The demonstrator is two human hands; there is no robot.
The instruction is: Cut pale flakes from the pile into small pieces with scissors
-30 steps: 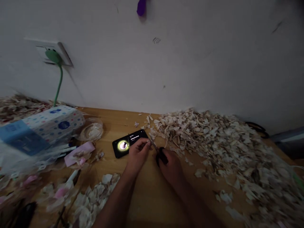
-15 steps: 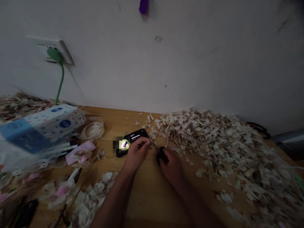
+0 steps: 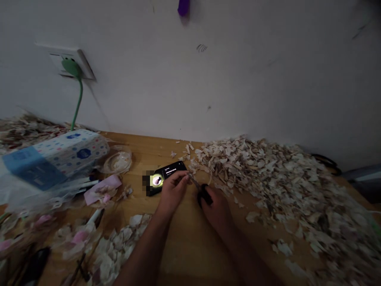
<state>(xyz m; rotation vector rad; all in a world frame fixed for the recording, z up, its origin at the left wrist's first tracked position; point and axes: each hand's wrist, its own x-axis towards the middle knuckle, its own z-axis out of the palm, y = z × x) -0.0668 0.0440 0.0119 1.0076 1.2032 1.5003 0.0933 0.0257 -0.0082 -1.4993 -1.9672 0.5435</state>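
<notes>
Scissors [image 3: 202,191] clenched in right hand [image 3: 216,208], left hand [image 3: 172,191] pinching a sliver at their tip; phone [image 3: 165,178] touching, shavings [image 3: 276,178] heaped along bench [image 3: 190,246] back edge under white wall [image 3: 238,71].

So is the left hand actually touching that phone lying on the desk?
Cannot tell. In the head view the left hand overlaps the phone, hiding its near edge, so neither contact nor a gap shows.

Black-handled scissors [image 3: 203,194], polka-dotted tissue pack [image 3: 70,152]

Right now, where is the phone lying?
In the head view, the phone lies flat on the wooden table, centre-left, just beyond the left hand, with the big pile of scraps to its right.
</notes>
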